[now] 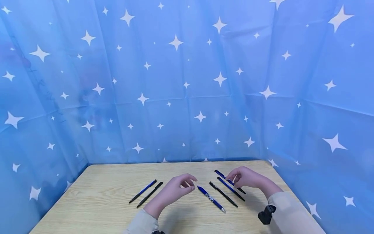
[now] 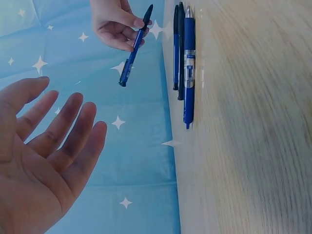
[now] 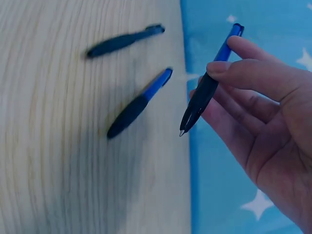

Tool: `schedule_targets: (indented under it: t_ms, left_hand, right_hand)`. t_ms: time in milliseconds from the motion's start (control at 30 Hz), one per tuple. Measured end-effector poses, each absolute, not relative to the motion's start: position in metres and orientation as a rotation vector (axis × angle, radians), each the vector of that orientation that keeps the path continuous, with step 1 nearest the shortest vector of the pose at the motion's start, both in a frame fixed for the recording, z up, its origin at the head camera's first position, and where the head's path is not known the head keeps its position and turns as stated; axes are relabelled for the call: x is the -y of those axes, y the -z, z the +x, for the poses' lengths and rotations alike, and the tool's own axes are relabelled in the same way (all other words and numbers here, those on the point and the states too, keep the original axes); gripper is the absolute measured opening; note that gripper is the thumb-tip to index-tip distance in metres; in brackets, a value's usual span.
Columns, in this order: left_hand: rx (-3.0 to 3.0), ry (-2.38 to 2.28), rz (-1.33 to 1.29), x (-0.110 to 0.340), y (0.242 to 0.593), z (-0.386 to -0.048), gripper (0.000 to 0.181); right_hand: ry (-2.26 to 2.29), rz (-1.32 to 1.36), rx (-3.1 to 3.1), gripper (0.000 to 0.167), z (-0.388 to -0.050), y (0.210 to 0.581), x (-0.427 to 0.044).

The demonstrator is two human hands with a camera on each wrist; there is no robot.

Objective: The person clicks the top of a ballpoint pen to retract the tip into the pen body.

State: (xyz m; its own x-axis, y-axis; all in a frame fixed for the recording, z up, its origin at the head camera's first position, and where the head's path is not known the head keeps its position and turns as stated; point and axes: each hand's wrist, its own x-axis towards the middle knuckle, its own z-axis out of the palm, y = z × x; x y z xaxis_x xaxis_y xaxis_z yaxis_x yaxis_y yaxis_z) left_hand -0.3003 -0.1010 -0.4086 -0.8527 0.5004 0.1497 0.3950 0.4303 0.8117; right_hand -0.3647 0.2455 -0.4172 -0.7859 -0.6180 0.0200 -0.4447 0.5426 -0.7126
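Observation:
My right hand (image 1: 246, 177) pinches a blue-and-black pen (image 3: 197, 105) between thumb and fingers, raised above the table with its metal tip pointing down. Below it lie another blue-and-black pen (image 1: 230, 188) and a black pen (image 1: 223, 194), side by side and slanted. A blue pen with a patterned middle (image 1: 211, 198) rests between the two hands, closest to my left hand (image 1: 175, 190). That left hand hovers with its fingers spread and relaxed, and the left wrist view shows nothing in its palm.
On the left part of the wooden table (image 1: 99, 195) lie a second blue-and-black pen (image 1: 143, 191) and a second black pen (image 1: 149, 195), roughly parallel. A blue curtain with white stars (image 1: 187, 81) hangs behind the table and along both sides.

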Motion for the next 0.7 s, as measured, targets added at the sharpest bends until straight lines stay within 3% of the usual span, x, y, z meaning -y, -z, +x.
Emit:
schedule_targets:
  t_ms: [467,700]
  left_hand:
    - [-2.694,-1.445,0.828,0.095,0.398,-0.3,0.023]
    - [-2.718,-1.448,0.845,0.088,0.398,-0.299,0.037]
  right_hand:
    - [1.189,-0.966,-2.484,0.031,-0.336,0.395,-0.207]
    - [1.211,-0.969,-2.471,0.032,-0.325,0.391,-0.197]
